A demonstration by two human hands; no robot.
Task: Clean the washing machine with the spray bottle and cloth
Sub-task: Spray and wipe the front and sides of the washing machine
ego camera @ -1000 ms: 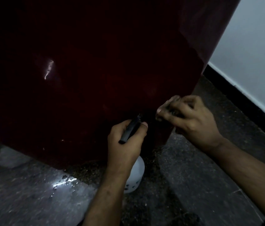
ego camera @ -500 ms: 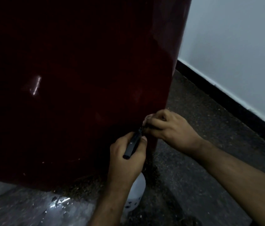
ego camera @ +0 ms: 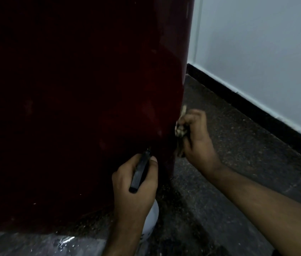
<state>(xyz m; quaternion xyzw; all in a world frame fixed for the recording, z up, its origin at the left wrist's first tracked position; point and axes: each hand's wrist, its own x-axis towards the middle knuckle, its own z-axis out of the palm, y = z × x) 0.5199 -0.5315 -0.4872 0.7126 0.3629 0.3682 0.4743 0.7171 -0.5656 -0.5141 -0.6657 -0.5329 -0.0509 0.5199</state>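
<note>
left hand [ego camera: 134, 189] grips the white plastic spray bottle [ego camera: 150, 221]; right hand [ego camera: 196, 137] presses a crumpled pale cloth [ego camera: 180, 126] against the dark red washing machine [ego camera: 83, 100] corner.

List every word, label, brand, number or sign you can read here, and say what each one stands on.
No text can be read.
Spray bottle: small dark marks low on the white body, too blurred to read.
Washing machine: dark red panel, no label or brand showing.
Cloth, wall and floor: no writing.
</note>
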